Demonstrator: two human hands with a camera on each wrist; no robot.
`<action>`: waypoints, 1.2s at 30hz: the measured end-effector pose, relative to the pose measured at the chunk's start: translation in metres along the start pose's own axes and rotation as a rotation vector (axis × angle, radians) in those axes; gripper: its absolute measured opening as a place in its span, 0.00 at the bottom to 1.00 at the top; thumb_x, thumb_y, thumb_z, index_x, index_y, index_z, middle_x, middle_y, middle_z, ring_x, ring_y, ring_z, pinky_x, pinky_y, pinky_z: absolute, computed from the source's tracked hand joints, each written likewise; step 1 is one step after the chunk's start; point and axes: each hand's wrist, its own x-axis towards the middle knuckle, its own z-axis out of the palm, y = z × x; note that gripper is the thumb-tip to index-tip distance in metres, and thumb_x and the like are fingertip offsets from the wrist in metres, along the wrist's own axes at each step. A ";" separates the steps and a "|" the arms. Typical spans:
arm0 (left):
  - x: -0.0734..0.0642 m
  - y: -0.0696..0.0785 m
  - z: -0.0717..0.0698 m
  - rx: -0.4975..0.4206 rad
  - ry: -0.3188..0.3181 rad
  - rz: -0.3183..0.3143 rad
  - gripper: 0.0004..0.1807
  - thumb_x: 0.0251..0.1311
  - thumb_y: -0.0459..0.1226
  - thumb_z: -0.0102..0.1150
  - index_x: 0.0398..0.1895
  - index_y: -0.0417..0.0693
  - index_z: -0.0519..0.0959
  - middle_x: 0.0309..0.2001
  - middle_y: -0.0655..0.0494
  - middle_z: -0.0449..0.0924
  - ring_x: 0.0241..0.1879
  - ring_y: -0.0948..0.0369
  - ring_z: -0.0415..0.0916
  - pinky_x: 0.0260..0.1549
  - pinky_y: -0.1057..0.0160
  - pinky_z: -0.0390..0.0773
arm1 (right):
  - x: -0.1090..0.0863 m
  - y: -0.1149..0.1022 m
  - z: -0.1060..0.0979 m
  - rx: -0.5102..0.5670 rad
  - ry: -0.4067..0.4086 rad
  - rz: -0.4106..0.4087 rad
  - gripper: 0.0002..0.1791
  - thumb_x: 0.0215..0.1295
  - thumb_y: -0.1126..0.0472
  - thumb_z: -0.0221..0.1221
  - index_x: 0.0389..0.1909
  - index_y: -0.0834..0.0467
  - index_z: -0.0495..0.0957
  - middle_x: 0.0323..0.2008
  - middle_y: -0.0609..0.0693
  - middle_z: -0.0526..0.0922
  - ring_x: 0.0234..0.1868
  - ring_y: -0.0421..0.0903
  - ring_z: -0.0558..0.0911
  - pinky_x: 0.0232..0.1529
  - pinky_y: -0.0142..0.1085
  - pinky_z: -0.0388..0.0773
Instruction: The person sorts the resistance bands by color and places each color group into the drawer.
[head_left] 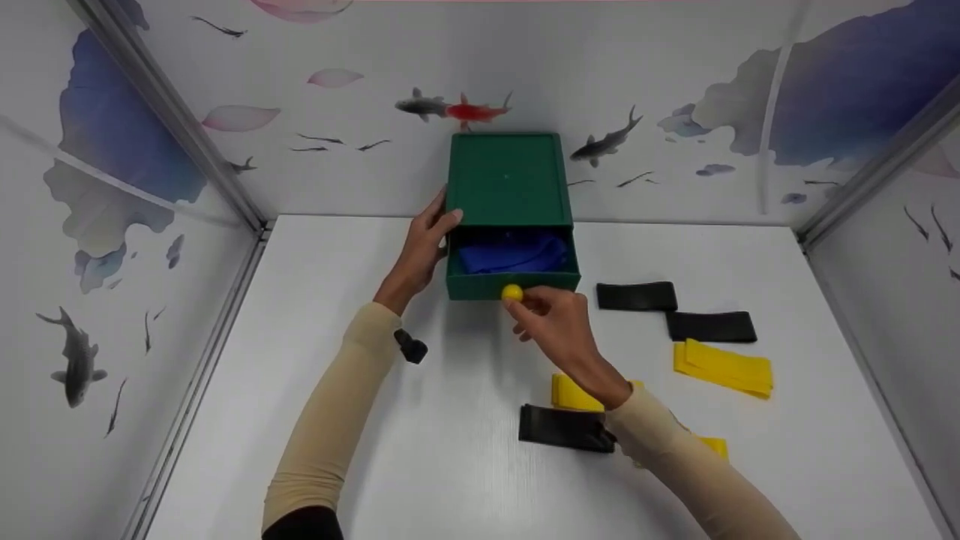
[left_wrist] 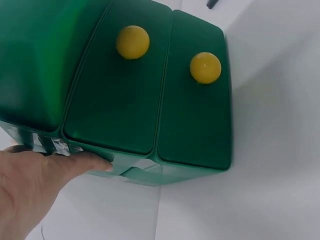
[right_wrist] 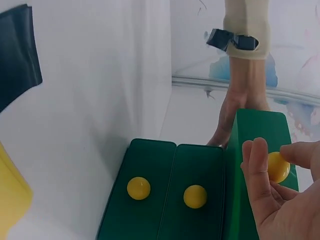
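Observation:
A green drawer cabinet (head_left: pixel 506 180) stands against the back wall, its top drawer (head_left: pixel 480 287) pulled out toward me. Folded blue cloth (head_left: pixel 514 255) lies inside that drawer. My right hand (head_left: pixel 559 322) pinches the drawer's round yellow knob (head_left: pixel 512 292) between thumb and fingers; the right wrist view shows this knob (right_wrist: pixel 278 167) up close. On the cabinet's left side rests my left hand (head_left: pixel 420 251), thumb near the front edge and fingers extended along the side. Two lower drawers, each with a yellow knob (left_wrist: pixel 205 68), are closed in the left wrist view.
Right of the cabinet lie two black folded strips (head_left: pixel 636 296) and a yellow folded strip (head_left: pixel 724 369). Another black strip (head_left: pixel 566 429) and more yellow strips (head_left: pixel 576 393) lie nearer, partly behind my right forearm. Printed wall panels (head_left: pixel 337 150) enclose the white table (head_left: pixel 450 465).

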 end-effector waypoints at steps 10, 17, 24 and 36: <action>-0.001 0.000 0.002 -0.030 0.005 -0.022 0.45 0.79 0.57 0.58 0.92 0.66 0.51 0.91 0.56 0.54 0.89 0.50 0.54 0.83 0.31 0.60 | 0.027 0.007 0.002 -0.014 0.010 0.015 0.15 0.77 0.55 0.70 0.47 0.64 0.91 0.39 0.58 0.95 0.29 0.52 0.93 0.30 0.34 0.89; -0.003 0.000 0.001 -0.039 0.003 -0.015 0.44 0.80 0.56 0.57 0.92 0.65 0.51 0.91 0.56 0.53 0.87 0.50 0.57 0.83 0.31 0.59 | 0.045 0.010 0.003 -0.017 0.020 0.028 0.15 0.77 0.53 0.70 0.46 0.63 0.92 0.38 0.59 0.94 0.33 0.62 0.93 0.32 0.34 0.90; -0.002 0.000 0.002 -0.034 0.004 -0.016 0.44 0.81 0.57 0.57 0.92 0.65 0.51 0.91 0.58 0.52 0.88 0.52 0.55 0.83 0.29 0.57 | 0.062 0.012 0.002 -0.041 0.030 0.019 0.15 0.77 0.54 0.70 0.47 0.64 0.92 0.39 0.58 0.94 0.31 0.56 0.93 0.31 0.35 0.90; -0.002 0.000 0.003 -0.020 0.012 -0.028 0.43 0.81 0.57 0.56 0.92 0.66 0.51 0.91 0.60 0.50 0.90 0.51 0.49 0.83 0.28 0.55 | 0.075 0.014 0.000 -0.046 0.005 0.064 0.16 0.80 0.51 0.67 0.48 0.61 0.91 0.40 0.57 0.92 0.32 0.49 0.90 0.35 0.35 0.91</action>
